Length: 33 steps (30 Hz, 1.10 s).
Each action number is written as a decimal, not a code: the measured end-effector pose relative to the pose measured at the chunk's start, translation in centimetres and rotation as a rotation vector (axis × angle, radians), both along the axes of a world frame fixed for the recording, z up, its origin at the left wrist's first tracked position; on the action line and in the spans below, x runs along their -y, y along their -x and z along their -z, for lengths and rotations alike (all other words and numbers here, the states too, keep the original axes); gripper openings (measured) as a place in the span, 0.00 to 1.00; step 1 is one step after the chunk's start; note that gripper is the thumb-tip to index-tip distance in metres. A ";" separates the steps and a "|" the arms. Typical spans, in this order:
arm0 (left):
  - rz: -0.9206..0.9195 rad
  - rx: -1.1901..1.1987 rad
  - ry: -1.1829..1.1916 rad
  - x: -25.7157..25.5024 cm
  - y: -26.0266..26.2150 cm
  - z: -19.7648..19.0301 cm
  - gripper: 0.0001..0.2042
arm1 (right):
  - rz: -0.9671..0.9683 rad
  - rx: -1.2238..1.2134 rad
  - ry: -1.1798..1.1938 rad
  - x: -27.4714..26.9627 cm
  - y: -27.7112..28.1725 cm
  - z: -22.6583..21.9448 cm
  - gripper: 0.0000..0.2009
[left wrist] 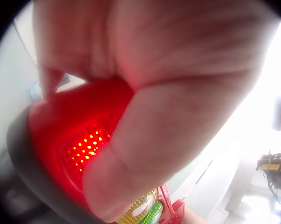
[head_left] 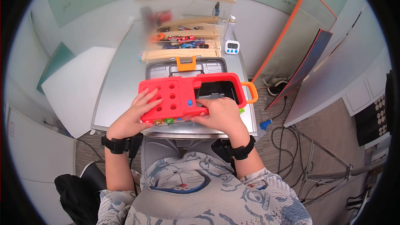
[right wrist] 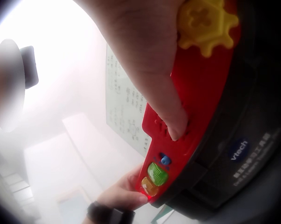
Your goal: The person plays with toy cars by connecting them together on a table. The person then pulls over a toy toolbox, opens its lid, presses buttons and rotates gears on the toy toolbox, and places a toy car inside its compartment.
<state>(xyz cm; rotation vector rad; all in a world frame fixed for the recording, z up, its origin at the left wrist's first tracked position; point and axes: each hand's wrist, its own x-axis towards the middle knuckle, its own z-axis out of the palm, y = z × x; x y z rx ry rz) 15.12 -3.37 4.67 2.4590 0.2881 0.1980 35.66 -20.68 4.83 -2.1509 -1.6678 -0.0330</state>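
A red and black toy toolbox (head_left: 186, 93) lies on the table in front of me, its open compartment at right and a top panel with round holes at left. My left hand (head_left: 132, 116) grips the front left corner, fingers spread over the holed panel and thumb down the front. In the left wrist view that thumb lies beside a lit red dotted panel (left wrist: 86, 148). My right hand (head_left: 226, 116) holds the front wall, fingers over the compartment's rim and thumb on the front. A yellow gear (right wrist: 206, 25) and a green button (right wrist: 157, 174) show in the right wrist view.
Behind the toolbox lies a grey tray-like part (head_left: 160, 70) with an orange latch (head_left: 186, 63). Farther back, wooden racks (head_left: 179, 53) bear several toy cars. A white timer (head_left: 232, 47) and a spray bottle (head_left: 229, 28) stand at the back right.
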 end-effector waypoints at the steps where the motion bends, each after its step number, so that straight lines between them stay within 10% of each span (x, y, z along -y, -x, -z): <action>1: 0.002 0.001 -0.003 0.0 0.0 0.0 0.39 | 0.002 0.001 -0.003 0.0 0.0 0.0 0.24; 10: -0.029 0.069 -0.074 1.1 -0.7 -0.2 0.42 | 0.000 0.037 -0.015 0.0 -0.2 0.6 0.24; 16: -0.370 -0.008 -0.430 5.2 -2.2 -0.3 0.39 | 0.007 0.052 0.009 0.0 -0.2 0.5 0.24; 33: -0.330 0.077 -0.336 4.0 -1.8 0.7 0.34 | 0.018 0.033 0.012 0.0 0.1 0.2 0.26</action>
